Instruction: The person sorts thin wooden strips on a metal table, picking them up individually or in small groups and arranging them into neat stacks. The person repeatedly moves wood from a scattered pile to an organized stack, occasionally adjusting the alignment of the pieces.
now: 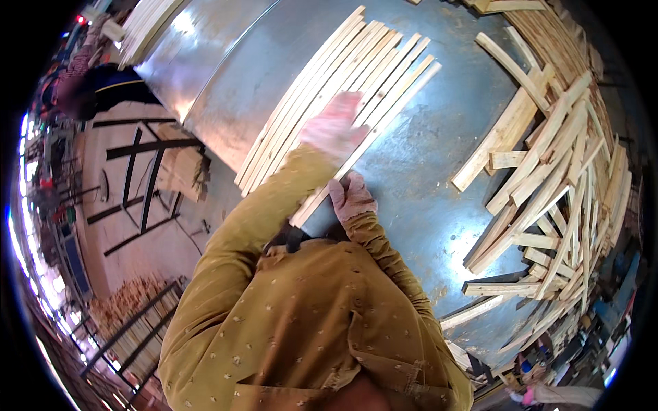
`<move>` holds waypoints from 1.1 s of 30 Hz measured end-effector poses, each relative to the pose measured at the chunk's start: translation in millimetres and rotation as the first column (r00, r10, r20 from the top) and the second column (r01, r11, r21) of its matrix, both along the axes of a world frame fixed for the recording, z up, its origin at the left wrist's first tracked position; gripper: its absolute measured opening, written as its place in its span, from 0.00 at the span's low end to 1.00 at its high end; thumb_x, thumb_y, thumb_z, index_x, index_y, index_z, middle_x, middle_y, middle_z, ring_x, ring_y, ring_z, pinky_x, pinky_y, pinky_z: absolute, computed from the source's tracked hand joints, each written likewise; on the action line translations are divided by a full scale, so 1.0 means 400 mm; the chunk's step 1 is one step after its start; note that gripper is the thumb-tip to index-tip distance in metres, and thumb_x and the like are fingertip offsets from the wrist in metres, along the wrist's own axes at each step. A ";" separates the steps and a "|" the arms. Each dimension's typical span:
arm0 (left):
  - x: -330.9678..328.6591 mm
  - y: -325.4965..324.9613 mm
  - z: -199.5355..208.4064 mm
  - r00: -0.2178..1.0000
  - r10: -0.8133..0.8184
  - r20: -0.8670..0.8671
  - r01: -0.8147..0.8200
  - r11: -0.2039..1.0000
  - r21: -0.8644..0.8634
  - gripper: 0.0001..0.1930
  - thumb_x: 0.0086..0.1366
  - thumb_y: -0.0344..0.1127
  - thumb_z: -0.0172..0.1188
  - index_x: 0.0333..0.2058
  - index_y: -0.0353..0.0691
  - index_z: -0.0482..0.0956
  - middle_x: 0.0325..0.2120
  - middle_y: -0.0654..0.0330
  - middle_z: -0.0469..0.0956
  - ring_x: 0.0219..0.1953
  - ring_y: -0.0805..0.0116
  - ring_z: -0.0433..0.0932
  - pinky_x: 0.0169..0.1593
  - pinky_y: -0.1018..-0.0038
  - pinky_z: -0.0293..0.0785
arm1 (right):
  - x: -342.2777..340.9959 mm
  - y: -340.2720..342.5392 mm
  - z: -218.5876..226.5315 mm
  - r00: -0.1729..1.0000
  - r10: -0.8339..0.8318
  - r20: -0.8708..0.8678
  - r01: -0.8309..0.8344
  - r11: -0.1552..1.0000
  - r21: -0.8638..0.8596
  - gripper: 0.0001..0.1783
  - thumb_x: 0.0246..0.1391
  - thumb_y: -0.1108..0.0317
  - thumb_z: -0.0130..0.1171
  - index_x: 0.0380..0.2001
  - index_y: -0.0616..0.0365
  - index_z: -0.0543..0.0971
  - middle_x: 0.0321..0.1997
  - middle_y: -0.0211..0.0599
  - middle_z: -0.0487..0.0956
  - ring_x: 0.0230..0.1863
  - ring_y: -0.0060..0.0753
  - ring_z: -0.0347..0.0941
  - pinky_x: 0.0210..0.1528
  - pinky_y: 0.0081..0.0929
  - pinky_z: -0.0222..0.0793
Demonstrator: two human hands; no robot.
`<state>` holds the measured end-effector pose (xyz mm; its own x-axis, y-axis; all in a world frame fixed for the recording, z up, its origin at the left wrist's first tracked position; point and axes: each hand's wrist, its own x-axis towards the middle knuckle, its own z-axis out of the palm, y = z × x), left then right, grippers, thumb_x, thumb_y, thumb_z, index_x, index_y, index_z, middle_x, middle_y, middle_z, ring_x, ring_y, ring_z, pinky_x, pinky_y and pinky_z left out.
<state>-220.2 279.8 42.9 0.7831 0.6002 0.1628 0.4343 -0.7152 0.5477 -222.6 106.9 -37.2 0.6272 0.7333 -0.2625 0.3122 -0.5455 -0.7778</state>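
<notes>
Long, pale wooden strips (301, 103) lie side by side on a metal-topped table, slanting from lower left to upper right. My left hand (334, 127), in a pinkish work glove and smeared by motion, is over the right part of this row. Its fingers look stretched out flat with the thumb apart, and it grips nothing that I can see. Close to my body, my right hand (354, 197), gloved too, is beside the outermost strip (404, 97). Its fingertips are at that strip's edge, slightly apart; whether they press on it is hard to tell.
A tangled heap of wooden pieces (548, 171) covers the table's right side, with a wider board (504, 133) nearest the row. Another stack of strips (147, 31) is at the far left, near another person (103, 89). Black metal frames (144, 171) stand on the floor at left.
</notes>
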 end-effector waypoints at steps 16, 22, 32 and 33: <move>0.108 0.628 -0.183 0.921 -0.367 -0.129 0.280 0.856 -0.435 0.52 0.61 0.61 0.62 0.69 0.31 0.48 0.66 0.41 0.59 0.72 0.56 0.53 0.73 0.65 0.45 | 0.357 0.455 0.028 0.703 -0.296 -0.646 0.666 0.591 0.455 0.36 0.61 0.61 0.60 0.67 0.63 0.61 0.60 0.47 0.73 0.58 0.39 0.71 0.57 0.31 0.71; 0.222 0.756 0.126 0.789 -0.245 0.563 0.577 0.610 -0.543 0.40 0.61 0.40 0.68 0.66 0.32 0.56 0.54 0.49 0.74 0.54 0.62 0.74 0.56 0.69 0.71 | 0.477 0.569 0.312 0.961 -0.195 -0.197 0.277 0.703 0.655 0.25 0.64 0.53 0.56 0.55 0.60 0.69 0.46 0.39 0.78 0.46 0.30 0.76 0.51 0.29 0.75; 0.204 0.938 0.267 0.642 0.177 0.746 0.651 0.388 -0.652 0.32 0.68 0.46 0.49 0.67 0.37 0.59 0.64 0.57 0.65 0.65 0.68 0.63 0.68 0.70 0.58 | 0.602 0.630 0.527 0.825 -0.179 0.536 -0.355 0.573 0.738 0.26 0.62 0.62 0.55 0.62 0.57 0.67 0.51 0.45 0.73 0.48 0.46 0.75 0.44 0.42 0.77; 0.144 0.901 0.200 0.746 0.185 0.640 0.545 0.382 -0.746 0.35 0.66 0.44 0.53 0.68 0.37 0.57 0.64 0.56 0.64 0.66 0.67 0.62 0.68 0.69 0.58 | 0.559 0.616 0.475 0.989 0.001 0.147 -0.123 0.559 0.820 0.32 0.60 0.64 0.58 0.65 0.57 0.60 0.55 0.47 0.71 0.52 0.45 0.73 0.49 0.40 0.75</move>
